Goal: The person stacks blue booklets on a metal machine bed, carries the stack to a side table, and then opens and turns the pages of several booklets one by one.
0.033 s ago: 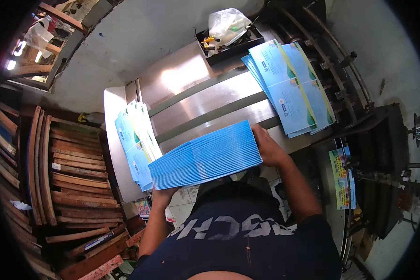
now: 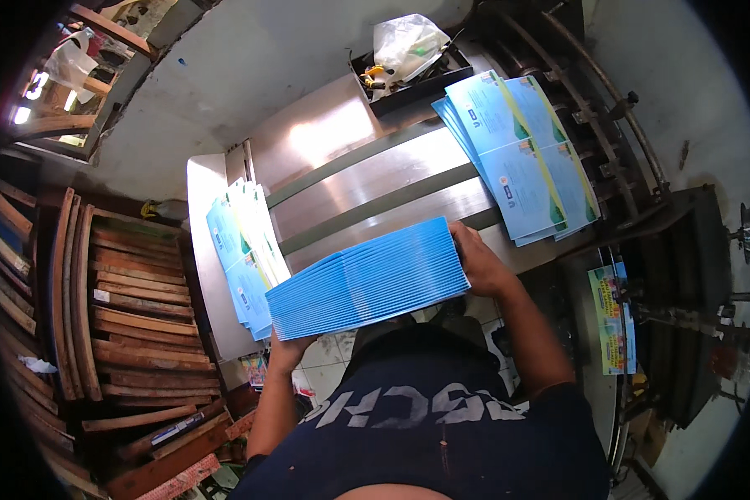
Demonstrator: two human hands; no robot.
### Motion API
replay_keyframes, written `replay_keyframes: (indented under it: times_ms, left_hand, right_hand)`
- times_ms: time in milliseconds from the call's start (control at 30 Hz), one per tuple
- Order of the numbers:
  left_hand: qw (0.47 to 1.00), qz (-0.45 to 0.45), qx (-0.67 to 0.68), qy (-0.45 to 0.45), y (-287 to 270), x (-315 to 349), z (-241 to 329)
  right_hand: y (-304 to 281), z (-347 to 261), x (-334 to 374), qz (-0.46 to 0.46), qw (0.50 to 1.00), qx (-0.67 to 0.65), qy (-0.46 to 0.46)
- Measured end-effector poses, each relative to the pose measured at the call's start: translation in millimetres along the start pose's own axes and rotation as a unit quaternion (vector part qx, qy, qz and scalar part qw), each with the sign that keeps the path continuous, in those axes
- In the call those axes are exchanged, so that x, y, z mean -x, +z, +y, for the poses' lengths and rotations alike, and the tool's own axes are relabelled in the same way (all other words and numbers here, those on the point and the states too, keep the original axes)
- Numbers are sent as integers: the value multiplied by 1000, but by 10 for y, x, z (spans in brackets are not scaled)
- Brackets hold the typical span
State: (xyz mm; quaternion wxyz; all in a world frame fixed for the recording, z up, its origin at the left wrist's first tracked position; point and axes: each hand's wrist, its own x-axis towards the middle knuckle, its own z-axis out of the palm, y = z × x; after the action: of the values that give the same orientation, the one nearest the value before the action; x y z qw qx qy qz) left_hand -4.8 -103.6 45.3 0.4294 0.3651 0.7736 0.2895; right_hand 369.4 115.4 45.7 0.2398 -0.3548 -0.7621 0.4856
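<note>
Between my two hands a thick stack of blue printed sheets (image 2: pixel 367 279) is held in front of my body, its layered edges fanned in fine steps. My right hand (image 2: pixel 477 257) grips its right end, with the fingers partly behind it. At the lower left corner my left hand (image 2: pixel 292 347) supports the stack from below, its fingers mostly hidden under the sheets. Beyond the stack lies a metal feed table (image 2: pixel 375 179) with dark green belts. Overlapping light-blue sheets (image 2: pixel 512 179) rest on its right side, and another pile of such sheets (image 2: pixel 235 250) on its left.
A black tray (image 2: pixel 417 93) with a plastic bag (image 2: pixel 407 46) stands at the table's back. Metal rods and rails (image 2: pixel 617 92) border the right. Wooden boards (image 2: pixel 146 317) are stacked at the left. Yellow-and-blue printed sheets (image 2: pixel 612 321) sit at the lower right, near machine parts.
</note>
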Motion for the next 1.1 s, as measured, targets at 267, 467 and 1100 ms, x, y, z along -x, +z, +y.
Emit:
replay_keyframes:
  times_ms: [267,467,1100]
  left_hand:
    - [953,-122,-118,251,-354,113,1710]
    - [832,-77,-459,301,689,70,2076]
    - [842,-1,-307,443,759,42,1889]
  right_hand:
    - [27,40,37,32,999,-28,-27]
    - [72,98,41,65,995,-56,-47]
    - [-389,-908,-98,-69,942,301,-133]
